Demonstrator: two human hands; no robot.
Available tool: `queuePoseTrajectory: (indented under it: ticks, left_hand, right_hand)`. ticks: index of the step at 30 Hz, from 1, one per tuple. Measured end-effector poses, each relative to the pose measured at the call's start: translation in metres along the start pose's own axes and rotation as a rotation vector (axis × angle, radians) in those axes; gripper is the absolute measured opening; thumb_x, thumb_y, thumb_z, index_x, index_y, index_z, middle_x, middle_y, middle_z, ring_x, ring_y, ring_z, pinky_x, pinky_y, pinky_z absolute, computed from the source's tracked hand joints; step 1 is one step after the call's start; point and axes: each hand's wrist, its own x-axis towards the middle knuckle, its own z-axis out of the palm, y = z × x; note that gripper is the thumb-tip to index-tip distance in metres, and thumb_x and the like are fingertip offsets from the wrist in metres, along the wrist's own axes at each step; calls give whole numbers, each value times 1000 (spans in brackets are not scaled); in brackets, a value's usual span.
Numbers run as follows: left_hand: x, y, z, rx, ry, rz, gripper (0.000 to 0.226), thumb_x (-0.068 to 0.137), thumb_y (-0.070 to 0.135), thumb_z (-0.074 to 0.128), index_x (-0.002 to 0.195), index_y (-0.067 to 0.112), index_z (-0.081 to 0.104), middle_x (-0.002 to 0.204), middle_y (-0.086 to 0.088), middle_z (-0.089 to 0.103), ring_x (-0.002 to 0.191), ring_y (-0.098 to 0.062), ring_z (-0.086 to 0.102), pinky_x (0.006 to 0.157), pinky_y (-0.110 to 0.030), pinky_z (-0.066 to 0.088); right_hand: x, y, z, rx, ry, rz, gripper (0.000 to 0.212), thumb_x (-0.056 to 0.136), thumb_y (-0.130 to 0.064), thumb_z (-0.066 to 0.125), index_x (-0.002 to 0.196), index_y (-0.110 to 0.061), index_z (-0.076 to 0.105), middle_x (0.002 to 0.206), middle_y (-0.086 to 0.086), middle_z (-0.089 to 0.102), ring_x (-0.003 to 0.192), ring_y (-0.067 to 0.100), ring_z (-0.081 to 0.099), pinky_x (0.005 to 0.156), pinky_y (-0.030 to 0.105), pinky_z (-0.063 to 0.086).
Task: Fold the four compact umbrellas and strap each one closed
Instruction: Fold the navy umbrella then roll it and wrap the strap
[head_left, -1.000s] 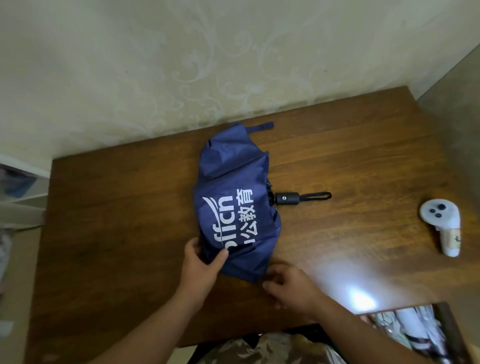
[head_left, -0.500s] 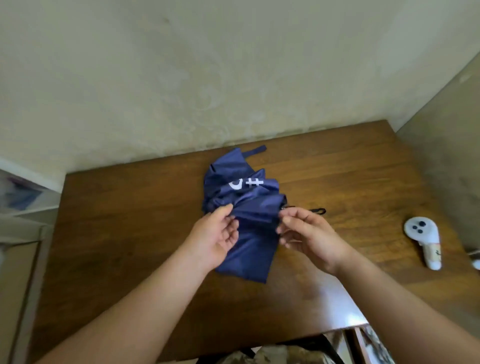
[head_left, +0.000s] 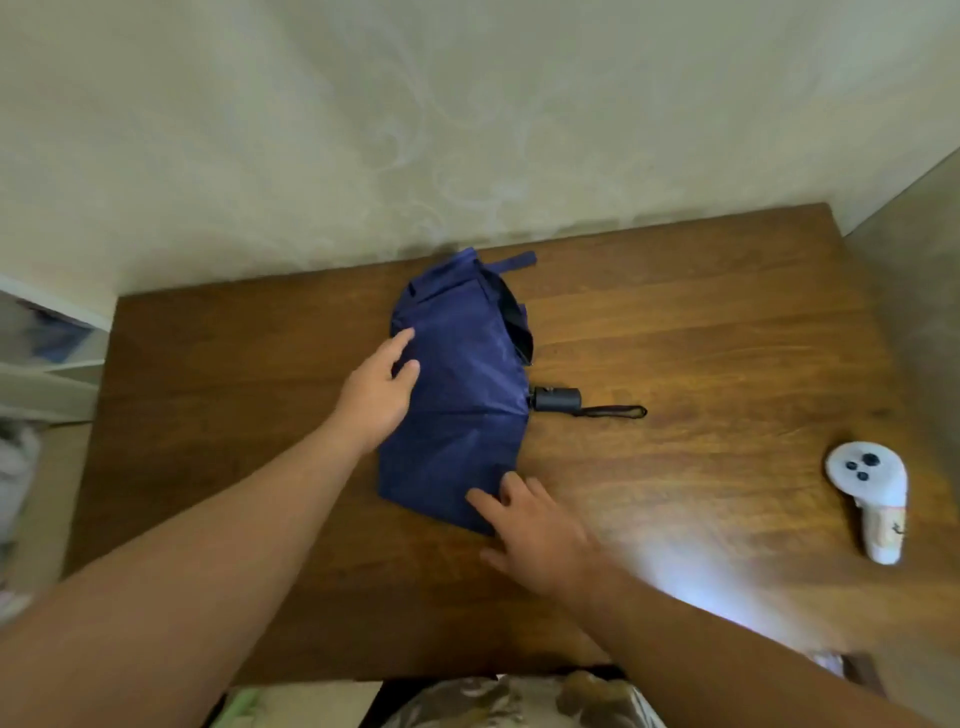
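Nearest me, the right hand lay flat with fingers spread, fingertips on the near corner of the navy umbrella, apparently pinning the loose canopy to the table so it would not slide. Just beyond and to its left, the left hand rested open, fingers straight, against the canopy's left edge; I judged it was smoothing fabric flat for folding. Neither hand gripped anything. The umbrella lay collapsed but unrolled between the hands. Its black handle and wrist loop stuck out rightward past the right hand. Farther off, the closing strap poked free at the canopy's far end, not yet fastened. A white controller sat well right of the right hand.
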Motion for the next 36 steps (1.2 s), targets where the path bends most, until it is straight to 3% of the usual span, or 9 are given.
queuePoseTrajectory:
  ticks: [3,6,13,15,20,25,28,32,36]
  left_hand:
    - [-48,-47,1,48,129,31,54,109,28,54,160,37,39,155,15,47,142,-9,46,118,-37,40]
    - [-108,-84,18,105,78,-97,63,105,21,59,161,39,35,149,12,50,137,-14,51,114,-38,44]
    - [-158,-82,43,-187,178,-393,74,100,7,69,161,27,33,143,0,58,123,-19,59,96,-36,51]
    - [-141,-67,42,-307,200,-446,69,99,9,71,158,27,38,143,-2,58,115,-16,60,87,-32,53]
    - [-82,-24,30,-449,155,-388,80,99,20,74,162,37,28,148,6,51,130,-21,56,111,-48,50]
    - [-33,3,22,-192,294,-115,69,96,33,76,153,40,38,142,2,54,118,-19,61,98,-41,57]
    - [-9,0,6,-71,233,-132,63,93,49,75,147,43,44,133,5,58,120,-23,60,101,-49,56]
    - [0,-2,-11,-11,150,-113,47,92,54,74,135,39,63,132,6,54,127,-25,54,106,-50,53]
    - [-3,1,-19,-65,80,-21,40,95,45,74,132,33,65,125,8,60,117,-18,59,99,-42,54]
  right_hand:
    - [9,3,13,69,87,55,48,101,-37,58,145,-33,41,138,5,46,125,29,49,95,44,54]
    - [16,8,8,60,140,-30,21,103,-27,55,122,-27,64,116,0,57,110,27,60,84,40,56]
    - [23,11,-100,313,566,-188,22,102,-34,59,106,-22,77,93,-7,56,86,13,55,73,27,45]
    - [40,18,-141,404,545,-97,24,104,-34,58,99,-21,77,91,-7,55,84,14,56,72,31,45]
    - [84,31,-200,288,281,109,47,108,-41,47,66,-20,55,70,0,59,70,24,57,61,36,35]
    - [99,39,-193,775,258,399,44,108,-33,53,73,-6,57,74,12,60,71,28,57,64,36,42]
    - [94,32,-182,1122,341,496,44,106,-32,57,108,11,67,101,22,72,93,32,69,83,42,58]
    - [74,14,-166,1310,379,480,26,107,-33,59,93,-13,68,69,-7,62,59,8,57,47,19,44]
    - [56,9,-146,1251,448,349,21,107,-26,59,91,-18,69,84,-1,63,79,14,55,66,27,43]
